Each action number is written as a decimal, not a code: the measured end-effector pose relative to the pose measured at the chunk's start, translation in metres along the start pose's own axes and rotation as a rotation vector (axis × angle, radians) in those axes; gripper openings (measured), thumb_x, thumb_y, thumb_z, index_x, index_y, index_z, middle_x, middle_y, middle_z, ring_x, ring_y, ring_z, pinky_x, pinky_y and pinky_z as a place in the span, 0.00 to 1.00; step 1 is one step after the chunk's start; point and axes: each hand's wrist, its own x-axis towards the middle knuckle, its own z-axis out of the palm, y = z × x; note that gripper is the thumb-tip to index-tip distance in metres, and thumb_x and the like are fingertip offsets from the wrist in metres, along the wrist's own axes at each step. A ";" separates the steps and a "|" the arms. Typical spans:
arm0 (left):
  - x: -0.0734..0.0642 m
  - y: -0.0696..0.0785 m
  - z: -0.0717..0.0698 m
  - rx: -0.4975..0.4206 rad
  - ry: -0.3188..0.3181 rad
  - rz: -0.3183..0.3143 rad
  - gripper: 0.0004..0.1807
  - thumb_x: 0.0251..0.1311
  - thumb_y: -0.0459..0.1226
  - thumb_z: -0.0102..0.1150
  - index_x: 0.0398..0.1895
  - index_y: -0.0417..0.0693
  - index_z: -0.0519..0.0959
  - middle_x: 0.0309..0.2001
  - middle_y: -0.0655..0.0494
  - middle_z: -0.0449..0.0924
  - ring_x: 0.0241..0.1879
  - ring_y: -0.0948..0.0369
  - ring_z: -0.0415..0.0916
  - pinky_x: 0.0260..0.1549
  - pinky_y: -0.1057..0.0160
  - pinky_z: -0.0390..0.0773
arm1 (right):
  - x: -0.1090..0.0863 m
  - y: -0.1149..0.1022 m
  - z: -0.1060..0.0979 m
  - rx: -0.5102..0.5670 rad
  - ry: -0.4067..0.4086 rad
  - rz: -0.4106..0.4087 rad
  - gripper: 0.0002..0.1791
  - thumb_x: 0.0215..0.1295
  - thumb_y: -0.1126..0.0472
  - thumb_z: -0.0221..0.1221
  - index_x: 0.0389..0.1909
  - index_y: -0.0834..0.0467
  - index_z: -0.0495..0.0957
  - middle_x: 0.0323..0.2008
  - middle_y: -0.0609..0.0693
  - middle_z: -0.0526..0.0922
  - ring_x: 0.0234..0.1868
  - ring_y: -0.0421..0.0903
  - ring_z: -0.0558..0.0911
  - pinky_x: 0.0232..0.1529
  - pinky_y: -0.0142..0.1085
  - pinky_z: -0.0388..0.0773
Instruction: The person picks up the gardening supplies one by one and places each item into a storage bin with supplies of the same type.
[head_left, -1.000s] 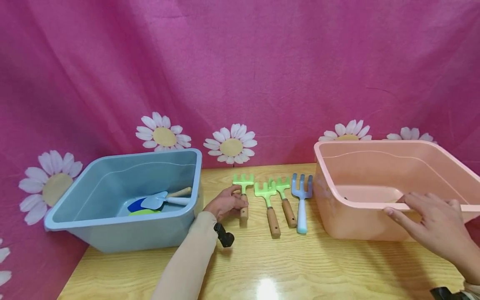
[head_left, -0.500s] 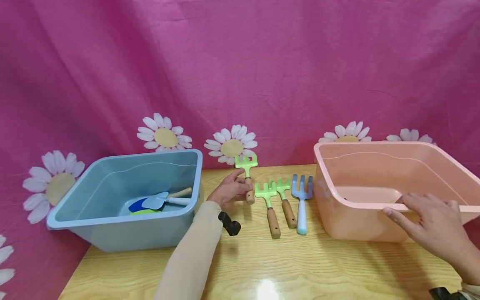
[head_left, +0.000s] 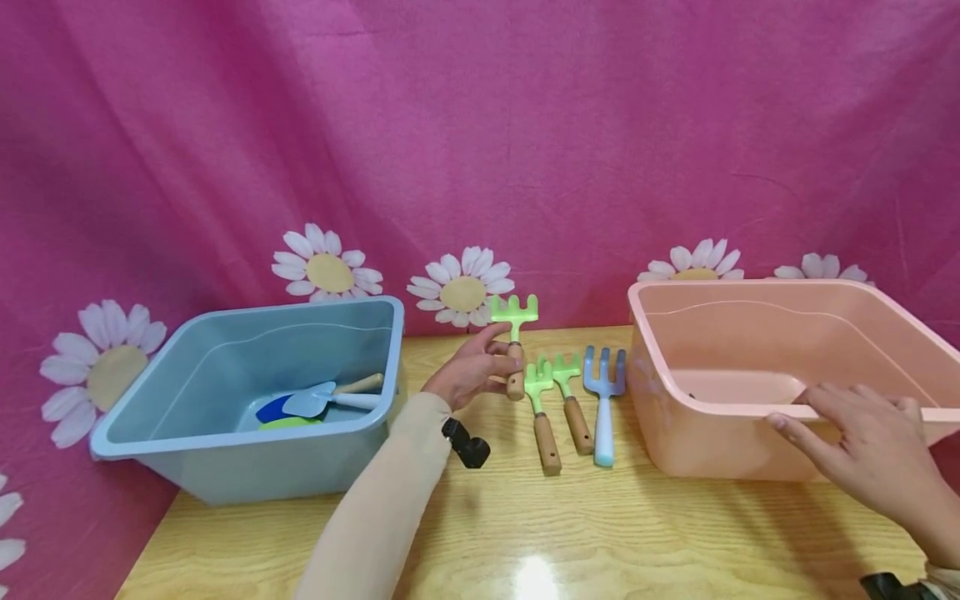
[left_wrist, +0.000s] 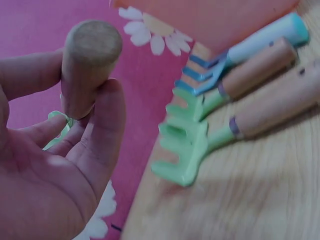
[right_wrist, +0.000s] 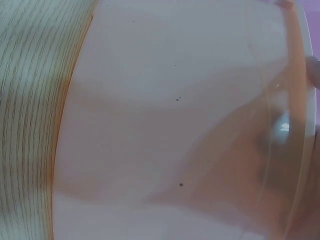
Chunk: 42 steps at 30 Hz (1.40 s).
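Observation:
My left hand [head_left: 471,371] pinches the wooden handle of a light-green garden hand fork [head_left: 514,312], tines up, above the table. In the left wrist view the round end of that handle [left_wrist: 95,45] points at the camera, between thumb and fingers. To its right lie two more green hand forks [head_left: 545,429] [head_left: 576,417] with wooden handles, their heads close together. Beside them rests a blue hand fork [head_left: 603,400] with a pale-blue handle. My right hand [head_left: 873,450] grips the near rim of the pink basin [head_left: 742,446], fingers over the edge and thumb outside.
On the left stands a blue basin [head_left: 262,467]. Inside it are a light-blue trowel [head_left: 309,402], a dark-blue blade [head_left: 273,409], a green piece [head_left: 289,423] and a wooden handle [head_left: 362,384]. A pink flowered cloth [head_left: 525,150] hangs behind the wooden table [head_left: 600,533].
My left hand has lifted the leftmost green hand fork off the table and carried it up and to the right, near the other forks. My right hand stays on the pink basin's rim.

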 end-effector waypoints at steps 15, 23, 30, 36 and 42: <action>0.003 0.068 0.015 0.036 -0.148 0.045 0.42 0.65 0.29 0.56 0.79 0.53 0.50 0.68 0.42 0.66 0.53 0.56 0.75 0.58 0.51 0.78 | 0.002 -0.004 0.002 0.037 0.059 -0.008 0.12 0.52 0.44 0.70 0.26 0.42 0.76 0.17 0.31 0.65 0.26 0.25 0.59 0.36 0.46 0.50; 0.005 0.113 0.043 0.106 -0.196 0.066 0.43 0.62 0.29 0.60 0.78 0.56 0.53 0.69 0.45 0.67 0.56 0.52 0.78 0.55 0.54 0.80 | -0.001 -0.002 0.005 0.082 0.128 -0.021 0.14 0.47 0.47 0.73 0.21 0.42 0.75 0.17 0.30 0.65 0.24 0.23 0.58 0.36 0.45 0.50; 0.019 0.125 0.091 0.091 -0.249 0.051 0.43 0.60 0.27 0.62 0.77 0.55 0.57 0.60 0.49 0.72 0.44 0.58 0.78 0.46 0.56 0.84 | -0.004 0.001 0.003 0.051 0.086 0.010 0.12 0.52 0.45 0.70 0.25 0.45 0.78 0.17 0.36 0.72 0.26 0.23 0.60 0.35 0.44 0.50; 0.028 0.126 0.132 0.082 -0.261 0.030 0.42 0.57 0.26 0.63 0.74 0.57 0.62 0.50 0.54 0.76 0.35 0.57 0.80 0.36 0.58 0.86 | 0.000 0.003 0.003 0.036 0.065 0.003 0.14 0.54 0.43 0.69 0.23 0.42 0.74 0.17 0.30 0.65 0.25 0.25 0.59 0.34 0.45 0.50; 0.035 0.117 0.161 0.082 -0.289 -0.019 0.43 0.56 0.23 0.62 0.74 0.58 0.63 0.48 0.55 0.75 0.31 0.57 0.78 0.36 0.54 0.86 | 0.003 0.000 0.006 0.038 0.068 -0.013 0.15 0.54 0.43 0.69 0.22 0.41 0.72 0.17 0.32 0.65 0.24 0.26 0.60 0.35 0.45 0.50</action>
